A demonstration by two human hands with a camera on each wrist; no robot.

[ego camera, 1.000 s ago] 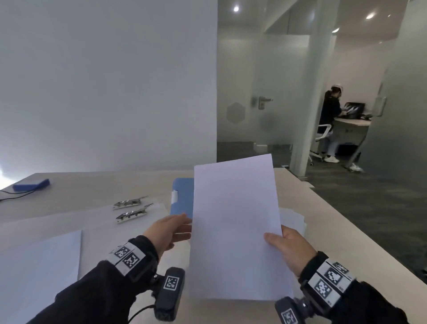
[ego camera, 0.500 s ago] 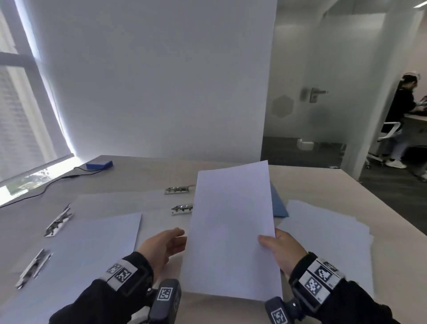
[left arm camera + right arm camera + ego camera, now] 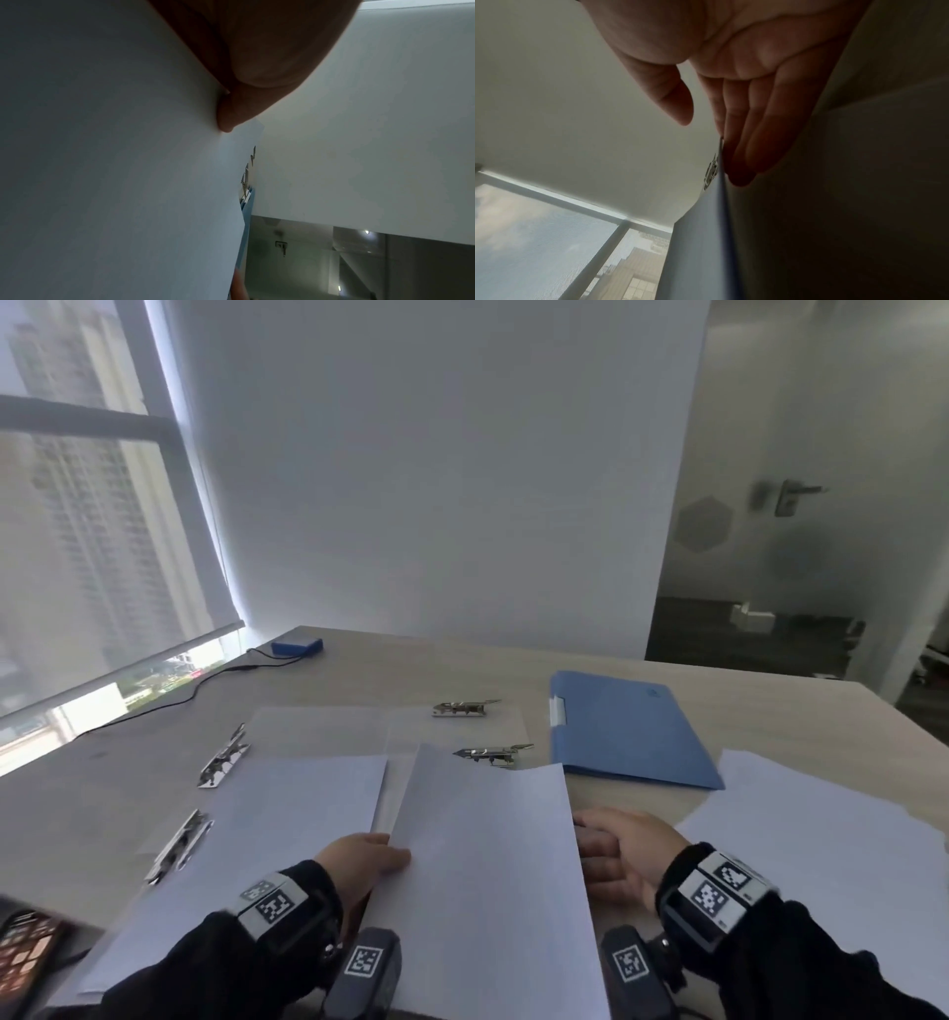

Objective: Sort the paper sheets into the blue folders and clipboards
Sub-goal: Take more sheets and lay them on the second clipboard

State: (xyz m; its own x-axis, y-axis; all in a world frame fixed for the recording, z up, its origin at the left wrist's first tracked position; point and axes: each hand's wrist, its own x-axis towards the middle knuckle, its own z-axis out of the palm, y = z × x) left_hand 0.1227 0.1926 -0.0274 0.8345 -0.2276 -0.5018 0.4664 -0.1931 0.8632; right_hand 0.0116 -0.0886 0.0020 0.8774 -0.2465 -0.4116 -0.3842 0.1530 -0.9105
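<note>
**Sheet held over the desk, both grips partly hidden**

In the lower centre of the head view a plain white paper sheet [image 3: 493, 880] is held between two hands above the pale wooden table [image 3: 801, 711]. The left hand [image 3: 359, 862] pinches the sheet's left edge: its thumb lies on top, while the fingers underneath are hidden by the paper. The left wrist view shows only a thumb tip pressed on the sheet [image 3: 115, 162]. The right hand [image 3: 629, 852] sits at the sheet's right edge, its fingertips hidden behind the paper. In the right wrist view its fingers [image 3: 754, 130] lie straight and together against the underside of the sheet [image 3: 695, 243], thumb held apart.

A closed blue paper folder [image 3: 631, 731] lies right of centre on the table. A stack of loose white sheets [image 3: 821, 839] at lower right is cut off by the frame edge. Left of centre, another white sheet [image 3: 267, 834] lies on a clear clipboard with metal clips [image 3: 179, 847]; two more clips [image 3: 462, 708] sit farther back, their boards hard to make out. A small blue box [image 3: 297, 647] with a black cable rests near the window.
</note>
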